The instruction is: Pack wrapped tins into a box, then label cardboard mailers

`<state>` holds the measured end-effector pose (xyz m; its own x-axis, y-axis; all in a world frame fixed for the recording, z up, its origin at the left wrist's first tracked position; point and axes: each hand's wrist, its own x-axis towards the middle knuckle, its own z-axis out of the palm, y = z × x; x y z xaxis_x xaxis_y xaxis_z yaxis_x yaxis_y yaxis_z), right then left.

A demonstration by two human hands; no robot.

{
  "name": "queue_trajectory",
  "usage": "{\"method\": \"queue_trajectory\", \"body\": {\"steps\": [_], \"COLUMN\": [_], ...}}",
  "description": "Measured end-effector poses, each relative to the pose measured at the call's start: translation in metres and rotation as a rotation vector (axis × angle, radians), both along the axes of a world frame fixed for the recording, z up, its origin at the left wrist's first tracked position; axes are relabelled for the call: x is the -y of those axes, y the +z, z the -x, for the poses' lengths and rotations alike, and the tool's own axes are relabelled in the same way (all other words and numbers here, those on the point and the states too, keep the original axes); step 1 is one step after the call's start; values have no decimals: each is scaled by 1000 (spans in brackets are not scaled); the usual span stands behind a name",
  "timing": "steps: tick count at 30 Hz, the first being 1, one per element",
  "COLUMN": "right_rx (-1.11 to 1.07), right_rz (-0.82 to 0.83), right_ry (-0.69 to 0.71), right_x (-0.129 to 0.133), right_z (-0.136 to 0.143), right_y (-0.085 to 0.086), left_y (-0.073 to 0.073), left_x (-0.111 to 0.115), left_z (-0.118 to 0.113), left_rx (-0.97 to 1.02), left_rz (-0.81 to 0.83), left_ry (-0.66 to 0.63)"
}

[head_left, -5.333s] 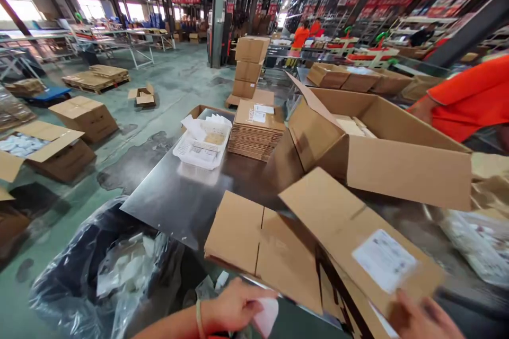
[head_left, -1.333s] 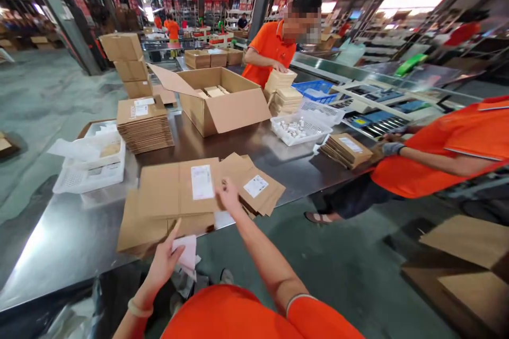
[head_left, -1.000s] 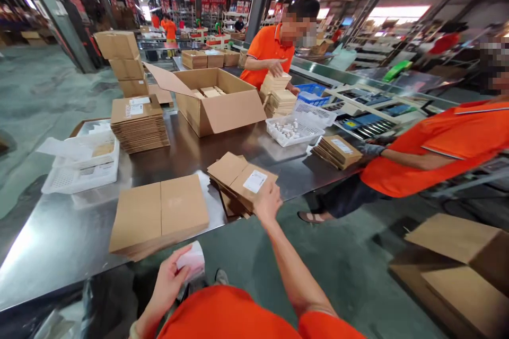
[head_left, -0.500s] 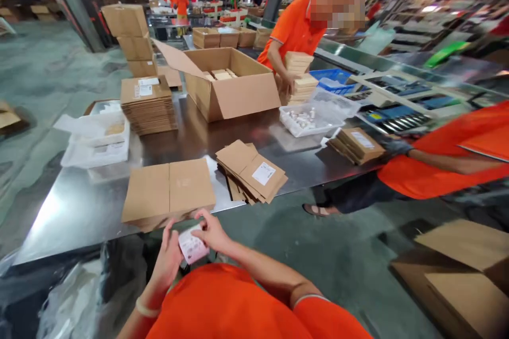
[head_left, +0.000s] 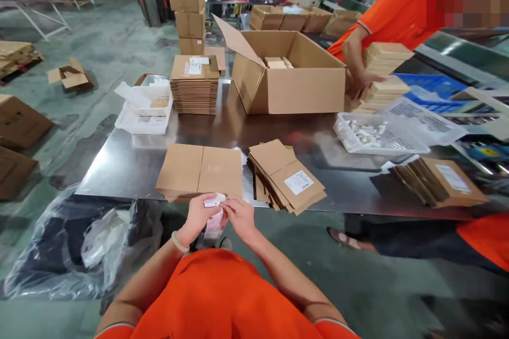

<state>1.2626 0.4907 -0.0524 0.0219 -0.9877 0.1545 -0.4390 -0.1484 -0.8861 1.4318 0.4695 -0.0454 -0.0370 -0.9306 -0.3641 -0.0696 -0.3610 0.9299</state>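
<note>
My left hand [head_left: 198,218] is closed on the left side of a strip of white and pink labels [head_left: 214,222], just in front of the table edge. The fingers of my right hand [head_left: 240,216] pinch the strip's upper right side, and its lower part hangs between my hands. Right beyond them lies a stack of flat brown cardboard [head_left: 201,169] at the table's near edge. To its right, a fanned pile of folded cardboard [head_left: 284,175] has a white label on top and juts slightly over the edge.
On the metal table [head_left: 258,130] are a large open carton [head_left: 306,85], a tall cardboard stack [head_left: 194,87], white baskets [head_left: 143,116] at left and a basket of small white parts [head_left: 363,132]. A person in orange handles small boxes [head_left: 384,90] at right.
The view has swung left. My hands have come closer together around the labels, which now show as a folded, hanging strip. The person at right still has a hand at the small boxes.
</note>
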Motion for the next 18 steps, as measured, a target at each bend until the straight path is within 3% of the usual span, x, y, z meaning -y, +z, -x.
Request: {"method": "queue_trajectory", "body": {"steps": [3,5,8,13,15,18], "right_rx": [-119,-185,-225,-327,-396,-459], "right_rz": [61,116,159,-33,-134,-183], "right_ry": [-33,-61,-121,-139,-114,-151], "right_x": [1,17,72,180,202,207], "right_z": [3,9,20,26,25,20], "right_y": [2,9,23,26,21,18], "left_y": [-4,-7,-14,-36,-49,-69], "left_x": [1,-1,-10,-20,-23,-33], "left_z": [0,-1,0,11,9,-9], "left_rx": [-53,-104,-229,-313,-304,-252], "left_rz": [-49,-85,-204,-270,-266,-265], "left_ry": [16,-50,-159,-44,-44,-170]}}
